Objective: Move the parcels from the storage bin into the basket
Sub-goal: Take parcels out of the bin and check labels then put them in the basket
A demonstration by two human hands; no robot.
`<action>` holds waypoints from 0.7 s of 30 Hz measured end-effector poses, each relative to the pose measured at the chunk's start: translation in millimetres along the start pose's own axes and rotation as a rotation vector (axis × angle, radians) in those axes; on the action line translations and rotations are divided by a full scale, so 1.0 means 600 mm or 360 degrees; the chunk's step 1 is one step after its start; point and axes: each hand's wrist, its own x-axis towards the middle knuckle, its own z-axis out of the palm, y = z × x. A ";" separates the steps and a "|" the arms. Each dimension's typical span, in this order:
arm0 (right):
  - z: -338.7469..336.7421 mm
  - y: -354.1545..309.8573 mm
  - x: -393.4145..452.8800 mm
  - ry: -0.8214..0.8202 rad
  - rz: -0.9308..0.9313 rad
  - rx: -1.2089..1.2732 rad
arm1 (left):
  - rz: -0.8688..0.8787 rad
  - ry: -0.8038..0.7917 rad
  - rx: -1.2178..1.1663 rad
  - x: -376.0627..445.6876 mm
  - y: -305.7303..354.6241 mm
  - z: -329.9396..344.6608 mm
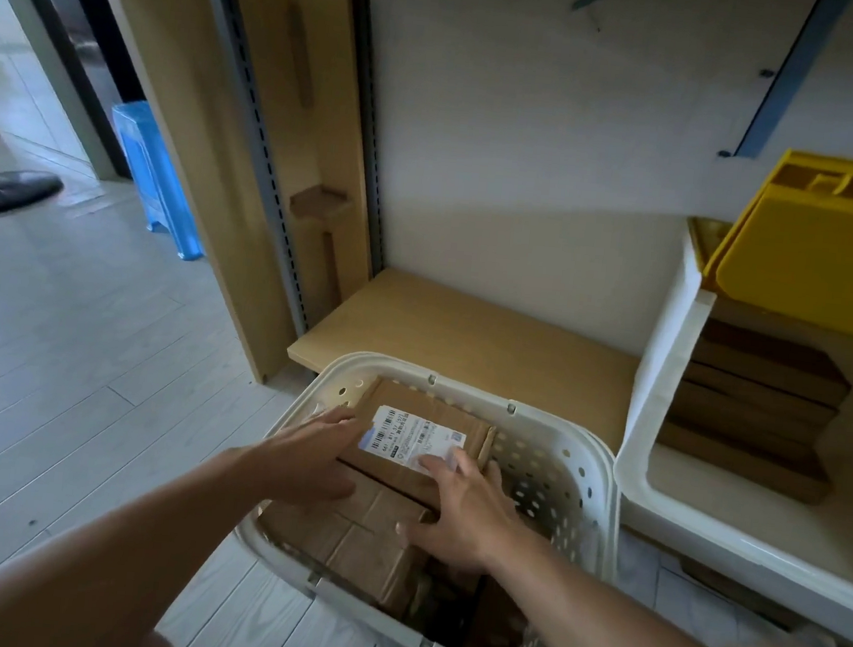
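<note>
Head view | we see labelled parcel (416, 443) lying flat atop other boxes (370, 535) in white basket (584, 471), lower centre; long axis runs lower left to upper right, label up | left hand (307, 460) fingers straight on its left edge | right hand (459, 512) fingers spread, pressing its near right corner | storage bin (665, 396) at right, brown parcels (758, 404) inside.

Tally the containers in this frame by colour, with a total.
White basket: 1
White storage bin: 1
Yellow bin: 1
Total: 3
</note>
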 end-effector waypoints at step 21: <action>-0.154 0.164 -0.254 0.1015 -0.0203 0.0567 | 0.0712 0.0615 -0.0503 0.015 0.324 -0.049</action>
